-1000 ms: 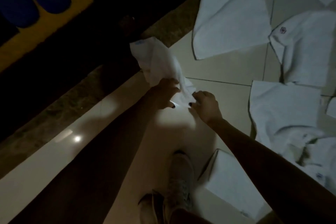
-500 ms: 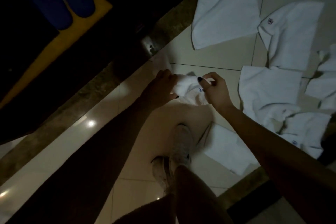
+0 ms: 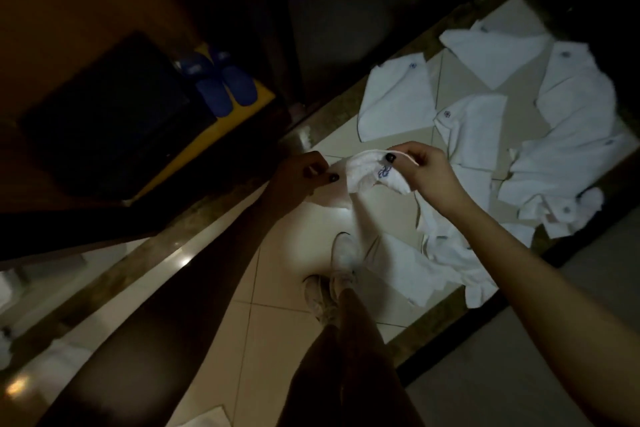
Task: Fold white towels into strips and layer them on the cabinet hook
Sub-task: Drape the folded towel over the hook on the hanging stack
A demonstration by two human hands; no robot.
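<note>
A small white towel [image 3: 363,173] with a blue embroidered mark hangs bunched in the air between my hands. My left hand [image 3: 299,178] pinches its left edge, and my right hand [image 3: 424,168] pinches its upper right edge between thumb and fingers. Both hands are at chest height above the tiled floor. Several more white towels [image 3: 485,114] lie spread and overlapping on the floor to the right. No cabinet hook is visible in the dim view.
An open dark cabinet at the left has a yellow shelf [image 3: 207,139] holding a pair of blue slippers [image 3: 221,83] and a dark box [image 3: 110,118]. A marble threshold strip [image 3: 138,274] runs diagonally. My shoes [image 3: 332,274] stand on the cream tiles below my hands.
I have stood up: the towel rose from near the floor to between my raised hands, which have moved apart. The camera now takes in the cabinet shelf and more of the towels.
</note>
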